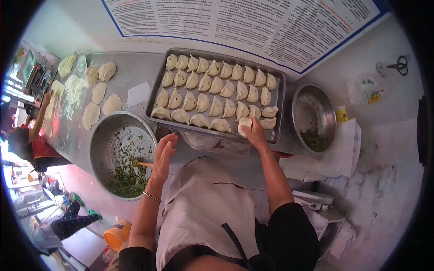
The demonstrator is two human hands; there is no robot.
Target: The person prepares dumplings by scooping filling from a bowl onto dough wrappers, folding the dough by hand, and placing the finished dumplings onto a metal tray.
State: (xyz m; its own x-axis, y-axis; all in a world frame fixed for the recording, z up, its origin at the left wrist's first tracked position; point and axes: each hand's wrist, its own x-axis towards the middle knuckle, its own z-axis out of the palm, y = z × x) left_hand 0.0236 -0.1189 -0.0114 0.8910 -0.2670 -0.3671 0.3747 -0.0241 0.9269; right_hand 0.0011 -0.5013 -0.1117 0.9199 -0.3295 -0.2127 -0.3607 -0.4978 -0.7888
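Note:
My right hand pinches a dumpling over the near edge of a metal tray, close to the right end of its front row. Several rows of folded, pale dumplings fill the tray. My left hand is raised with its fingers stretched out and nothing visible in it. It is beside the right rim of a large steel bowl. Chopped green filling lies in that bowl, along with a wooden-handled utensil whose head is partly buried.
Flat dough wrappers, loose flour and a white card lie on the metal table at left. A second steel bowl with some greens stands right of the tray. Another person's arm reaches over the table's far left.

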